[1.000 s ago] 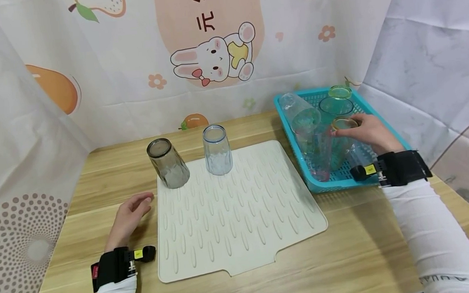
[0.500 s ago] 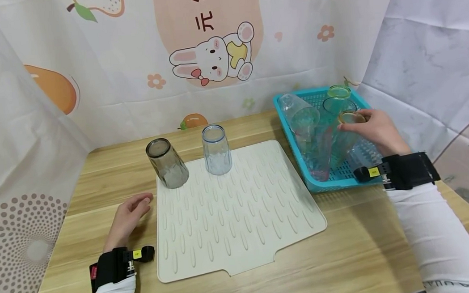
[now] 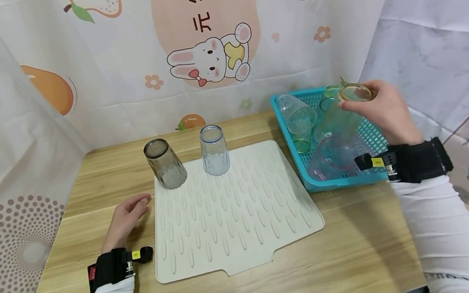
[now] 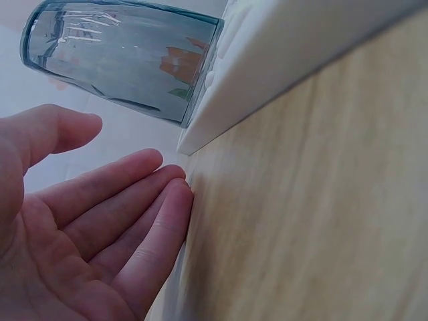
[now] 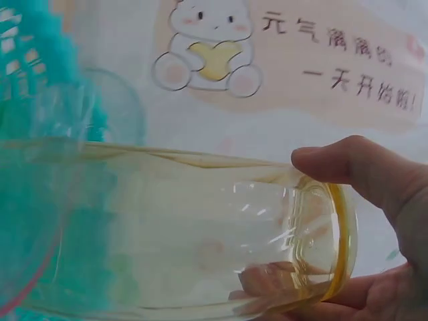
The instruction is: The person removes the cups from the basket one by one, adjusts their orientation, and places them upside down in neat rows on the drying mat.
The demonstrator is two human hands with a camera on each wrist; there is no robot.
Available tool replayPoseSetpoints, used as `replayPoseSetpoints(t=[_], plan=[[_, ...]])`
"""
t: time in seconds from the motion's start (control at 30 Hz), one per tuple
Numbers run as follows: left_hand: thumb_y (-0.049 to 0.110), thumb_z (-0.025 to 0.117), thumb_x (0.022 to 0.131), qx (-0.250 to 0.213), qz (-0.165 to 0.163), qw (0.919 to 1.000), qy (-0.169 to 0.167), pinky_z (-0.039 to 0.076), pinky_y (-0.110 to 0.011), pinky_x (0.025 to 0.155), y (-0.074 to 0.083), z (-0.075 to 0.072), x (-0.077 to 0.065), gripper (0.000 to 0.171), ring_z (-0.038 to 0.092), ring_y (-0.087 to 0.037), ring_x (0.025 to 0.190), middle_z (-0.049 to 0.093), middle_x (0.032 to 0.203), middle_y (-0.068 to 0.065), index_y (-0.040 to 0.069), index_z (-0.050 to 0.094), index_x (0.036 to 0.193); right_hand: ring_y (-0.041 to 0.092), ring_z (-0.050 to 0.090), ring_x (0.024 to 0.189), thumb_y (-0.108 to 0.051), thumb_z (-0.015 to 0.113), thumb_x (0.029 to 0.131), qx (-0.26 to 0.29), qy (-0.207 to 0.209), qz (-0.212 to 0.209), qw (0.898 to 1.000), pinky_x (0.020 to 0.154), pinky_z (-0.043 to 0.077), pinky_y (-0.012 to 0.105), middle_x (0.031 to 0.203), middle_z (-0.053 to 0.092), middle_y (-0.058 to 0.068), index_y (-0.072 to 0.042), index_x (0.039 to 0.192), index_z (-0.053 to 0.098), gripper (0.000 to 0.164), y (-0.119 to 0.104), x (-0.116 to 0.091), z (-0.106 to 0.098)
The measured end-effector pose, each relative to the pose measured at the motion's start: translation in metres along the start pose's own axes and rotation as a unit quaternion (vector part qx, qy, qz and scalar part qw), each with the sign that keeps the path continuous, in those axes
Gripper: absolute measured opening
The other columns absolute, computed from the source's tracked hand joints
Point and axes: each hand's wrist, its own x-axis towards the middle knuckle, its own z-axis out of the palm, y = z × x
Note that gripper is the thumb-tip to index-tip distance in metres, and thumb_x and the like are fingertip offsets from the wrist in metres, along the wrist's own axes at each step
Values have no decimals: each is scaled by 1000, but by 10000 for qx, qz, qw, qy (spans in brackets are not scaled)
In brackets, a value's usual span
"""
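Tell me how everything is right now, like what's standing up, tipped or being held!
Mat: lying flat
Gray glass: standing on the mat, wide end down
Bluish glass: standing on the mat, wide end down
Basket: has glasses inside
Clear glass: tipped, in the basket
Yellow glass: held, tilted
Right hand: gripping the yellow glass
Left hand: relaxed, holding nothing

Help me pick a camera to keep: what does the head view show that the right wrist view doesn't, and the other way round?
Only head: the left hand, mat, grey glass and blue-rimmed glass.
Only right wrist: most of the lettering, which the head view crops.
Both: the right hand gripping the yellow glass, the teal basket, the rabbit print.
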Motion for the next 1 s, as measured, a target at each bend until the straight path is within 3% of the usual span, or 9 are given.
replayPoseSetpoints(t=[0.23,0.57,0.7,1.0], plan=[[25,46,104,-1,-24,10000,38,45,-16,89,1,0,0,48,54,0,107,47,136,-29,-11,46,136,8,47,93,-31,73,86,47,172,-335,9993,72,40,18,113,51,-1,1,138,46,67,-31,3,-2],[24,45,104,70,-22,10000,58,45,-18,90,2,0,-1,48,54,-8,113,47,136,-28,-11,46,136,16,48,96,-33,74,84,-190,159,-581,9980,73,40,21,118,52,5,-1,140,46,70,-74,8,3],[25,45,104,89,-28,9999,64,45,-16,89,0,-2,-1,48,55,-9,112,47,136,-28,-11,46,136,13,48,93,-30,76,83,-33,53,-692,9976,72,40,22,113,53,2,-1,138,48,68,-88,10,11],[25,47,103,-2,55,10000,71,45,-17,89,-3,-2,2,48,55,-13,114,49,135,-28,-11,47,134,14,49,98,-30,76,83,59,-269,-782,9966,73,40,23,116,55,3,-1,135,52,64,-106,15,30]])
